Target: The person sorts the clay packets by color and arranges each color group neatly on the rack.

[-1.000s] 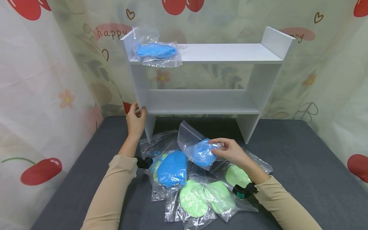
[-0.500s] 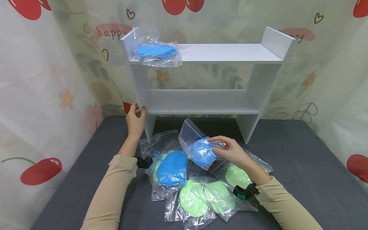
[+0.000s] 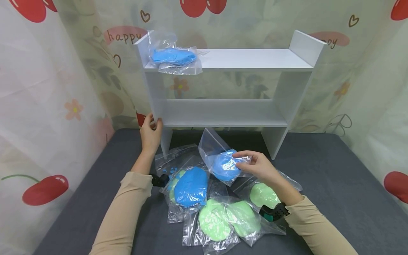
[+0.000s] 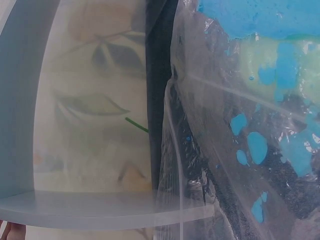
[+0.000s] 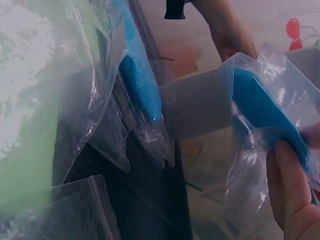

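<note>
My right hand (image 3: pixel 259 166) pinches a clear zip bag of soft blue clay-like stuff (image 3: pixel 225 166), its open-looking end pointing up and left. In the right wrist view the fingers (image 5: pixel 292 185) press the blue lump (image 5: pixel 262 102) through the plastic. With my left hand (image 3: pixel 150 136) I grip the front edge of the left side panel of a white shelf unit (image 3: pixel 226 113). Below the shelf lie several more bags: a blue one (image 3: pixel 191 187) over a green one, and green ones (image 3: pixel 215 219) nearer me. Blue crumbs (image 4: pixel 257 147) show inside one bag in the left wrist view.
Another bag with a blue lump (image 3: pixel 173 56) sits at the left of the top shelf, its plastic overhanging the front edge. The shelf stands at the back of a dark grey table (image 3: pixel 325 198). Printed curtains (image 3: pixel 366 88) enclose the table behind and at both sides.
My right hand has lifted the blue bag slightly, and its upper end has risen. The left hand stays on the side panel, and the other bags lie as before.
</note>
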### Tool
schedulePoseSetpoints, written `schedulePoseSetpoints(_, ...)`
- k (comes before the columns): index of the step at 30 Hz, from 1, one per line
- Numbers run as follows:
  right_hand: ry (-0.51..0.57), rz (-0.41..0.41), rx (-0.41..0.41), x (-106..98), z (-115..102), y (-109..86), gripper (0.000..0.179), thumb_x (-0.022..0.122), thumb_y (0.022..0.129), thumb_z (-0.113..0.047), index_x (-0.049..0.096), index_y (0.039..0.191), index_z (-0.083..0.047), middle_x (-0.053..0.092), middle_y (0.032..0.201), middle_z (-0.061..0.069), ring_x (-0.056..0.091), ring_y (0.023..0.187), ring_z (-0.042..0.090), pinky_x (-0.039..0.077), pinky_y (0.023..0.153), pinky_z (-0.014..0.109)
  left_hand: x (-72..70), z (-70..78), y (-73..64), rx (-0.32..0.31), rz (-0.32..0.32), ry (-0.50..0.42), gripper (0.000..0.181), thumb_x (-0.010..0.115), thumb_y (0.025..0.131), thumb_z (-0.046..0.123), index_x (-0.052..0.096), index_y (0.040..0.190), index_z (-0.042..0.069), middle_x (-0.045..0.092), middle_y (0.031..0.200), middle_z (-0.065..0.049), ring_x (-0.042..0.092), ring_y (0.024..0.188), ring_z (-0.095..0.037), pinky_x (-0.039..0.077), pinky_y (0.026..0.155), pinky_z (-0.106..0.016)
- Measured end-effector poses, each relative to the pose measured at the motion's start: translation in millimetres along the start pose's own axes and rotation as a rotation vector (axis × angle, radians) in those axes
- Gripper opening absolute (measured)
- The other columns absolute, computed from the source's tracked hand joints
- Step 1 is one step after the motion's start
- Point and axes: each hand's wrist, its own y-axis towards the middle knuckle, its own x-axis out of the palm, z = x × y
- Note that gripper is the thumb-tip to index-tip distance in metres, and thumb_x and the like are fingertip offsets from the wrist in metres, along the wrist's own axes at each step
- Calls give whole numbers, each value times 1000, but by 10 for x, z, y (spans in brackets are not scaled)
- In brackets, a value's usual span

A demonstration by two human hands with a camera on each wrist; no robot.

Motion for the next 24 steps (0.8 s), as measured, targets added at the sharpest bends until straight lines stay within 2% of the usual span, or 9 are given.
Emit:
schedulePoseSetpoints(3,-23,6,12,-1,-29,-7,41,68,84,-13,58,122,0,47,134,23,37,44,3,42,52,23,-1,-2,0,4,-1,-3,38,50,95,16,50,130,4,55,129,-23,60,109,-38,50,90,-49)
schedulePoseSetpoints(6,-29,3,13,-4,-43,-10,45,70,82,-12,57,123,0,44,137,23,31,41,4,38,50,23,-1,-2,-1,1,-1,-4,38,50,95,16,50,130,4,55,129,-23,60,109,-38,50,90,-49)
schedulePoseSetpoints(17,-9,15,-51,1,-141,-51,46,71,81,-10,57,124,-1,50,131,14,30,43,3,35,48,29,1,3,4,-10,-1,6,37,50,95,17,50,130,5,54,130,-23,60,110,-38,50,90,-49)
schedulePoseSetpoints(24,-4,40,-62,-14,-238,-86,46,70,82,-12,56,125,-3,53,130,5,34,45,2,43,54,20,0,-1,5,-12,1,10,37,50,95,17,51,130,6,54,130,-22,60,110,-37,50,90,-49)
